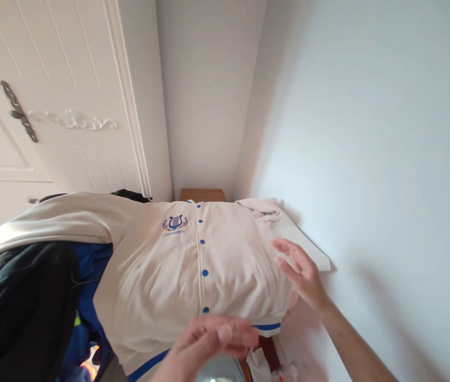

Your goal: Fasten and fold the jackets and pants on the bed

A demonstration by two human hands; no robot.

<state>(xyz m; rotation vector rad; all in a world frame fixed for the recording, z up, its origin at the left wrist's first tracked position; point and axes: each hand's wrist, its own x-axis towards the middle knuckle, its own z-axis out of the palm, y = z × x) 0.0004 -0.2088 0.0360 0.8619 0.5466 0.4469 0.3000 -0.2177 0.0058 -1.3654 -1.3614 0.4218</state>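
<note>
A cream button-front jacket lies spread out with its front facing up. Blue snaps run down its middle, and a blue lyre emblem sits on the chest. The sleeve on the left stretches out sideways, while the one on the right is folded in on itself near the shoulder. My right hand hovers by the jacket's right side, fingers apart and holding nothing. Over the lower hem, my left hand has its fingers stretched out to the right, with nothing visible in it. Whether either hand touches the cloth is hard to tell.
Black clothing and a blue garment are heaped at the left. A white panel leans out at the right beside the wall. Behind stand a brown wooden piece and a white wardrobe door.
</note>
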